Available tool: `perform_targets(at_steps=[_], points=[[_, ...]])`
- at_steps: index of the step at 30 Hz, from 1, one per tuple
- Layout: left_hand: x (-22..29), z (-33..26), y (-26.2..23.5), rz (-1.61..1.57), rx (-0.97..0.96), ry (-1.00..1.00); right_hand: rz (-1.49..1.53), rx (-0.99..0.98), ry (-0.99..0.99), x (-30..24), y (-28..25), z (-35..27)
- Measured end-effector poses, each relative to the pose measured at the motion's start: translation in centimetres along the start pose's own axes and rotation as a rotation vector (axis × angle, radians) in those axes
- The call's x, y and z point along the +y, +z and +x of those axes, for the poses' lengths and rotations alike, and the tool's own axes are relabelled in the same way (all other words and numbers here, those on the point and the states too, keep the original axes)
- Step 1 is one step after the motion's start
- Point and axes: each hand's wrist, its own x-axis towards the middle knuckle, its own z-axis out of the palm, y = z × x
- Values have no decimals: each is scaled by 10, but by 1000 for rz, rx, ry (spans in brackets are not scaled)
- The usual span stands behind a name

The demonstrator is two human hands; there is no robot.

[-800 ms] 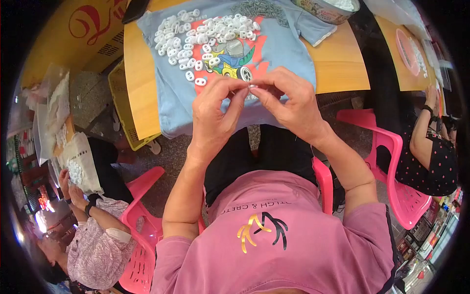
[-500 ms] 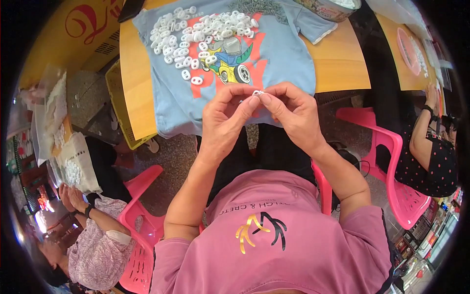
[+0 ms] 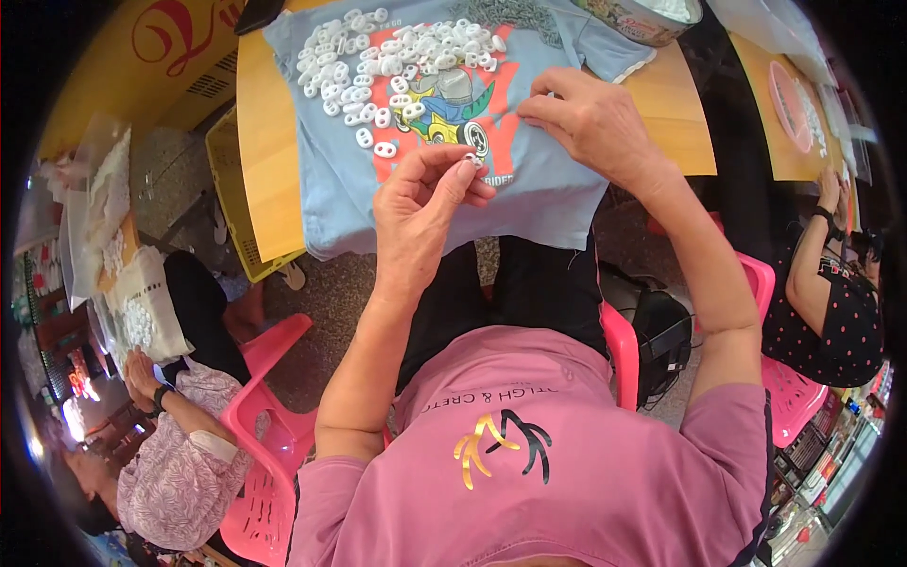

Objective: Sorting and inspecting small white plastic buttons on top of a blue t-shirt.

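My left hand (image 3: pixel 416 213) pinches a small white plastic piece (image 3: pixel 470 159) between thumb and forefinger, above the lower part of a blue printed T-shirt (image 3: pixel 553 203). Most of the piece is covered by the fingertips. My right hand (image 3: pixel 600 128) hovers over the right side of the shirt, its fingers loosely bent and apart, with no object visible in them. On the shirt lies a heap of white oval two-holed pieces (image 3: pixel 425 52), several of them scattered towards me. Beyond, at the far edge, is a pile of small grey-green pieces (image 3: pixel 520 17).
The shirt covers part of a wooden table (image 3: pixel 269 161). A round tin (image 3: pixel 652 19) with white contents stands at the far right. A yellow crate (image 3: pixel 236 189) is left of the table. People sit on either side, with pink chairs (image 3: pixel 269 425) and a pink tray (image 3: pixel 789 104) at right.
My hands were together at the white piece. My right hand has left it and moved away to the far right; my left hand keeps the piece and has shifted slightly left.
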Motion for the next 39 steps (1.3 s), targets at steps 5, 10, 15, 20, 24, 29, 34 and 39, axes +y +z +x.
perform_targets(at_steps=[5,10,15,20,24,29,34,39], points=[[4,2,-2,-102,11,-103,-34,-177,-84,3,-9,12],[10,1,-5,-194,21,-120,-50,-223,-57,2,-4,16],[12,0,-6,-251,20,-107,68,-136,36,-1,-1,8],[12,-4,-5,-239,27,-53,534,1,355,-30,-6,7],[15,-6,0,-193,15,-32,1071,46,551,-60,-9,4],[19,-10,6,-163,-8,29,1391,119,599,-80,-7,4],[18,-14,8,-175,-8,66,1475,188,673,-88,-3,3],[22,-16,8,-182,2,73,1482,208,685,-96,3,3]])
